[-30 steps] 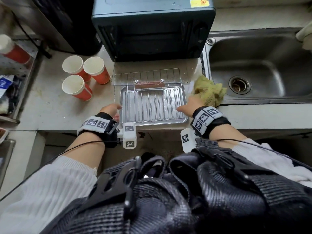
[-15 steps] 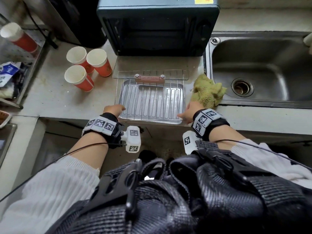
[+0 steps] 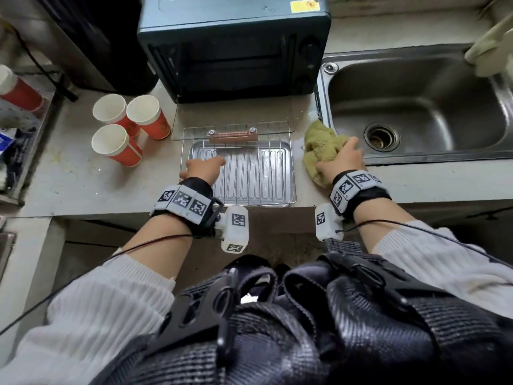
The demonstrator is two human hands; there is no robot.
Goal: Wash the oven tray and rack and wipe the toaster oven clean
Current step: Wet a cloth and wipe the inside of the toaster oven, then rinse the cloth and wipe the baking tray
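Here, in the head view, the metal oven tray (image 3: 280, 187) lies flat on the grey counter (image 3: 69, 176), right in front of the dark toaster oven (image 3: 233, 48), whose glass door (image 3: 233, 118) is folded down toward the person. The wire rack (image 3: 277, 151) sits on top of the tray, its far end reaching under the door's brown handle (image 3: 232, 136). The left hand (image 3: 204, 168) rests on the rack's left side with fingers stretched forward and fairly straight, gripping nothing that can be seen. The right hand (image 3: 342, 159) lies on the yellow-green cloth (image 3: 319, 145), which is bunched on the counter between the tray and the steel sink (image 3: 416, 107); the fingers spread over the cloth, thumb on its near edge, and whether they clutch it or only press on it cannot be told. Both wrists wear black bands with printed square markers. Three red paper cups (image 3: 125, 126) stand together left of the tray, near the oven's front corner. The sink's basin shows its round drain (image 3: 381, 137).
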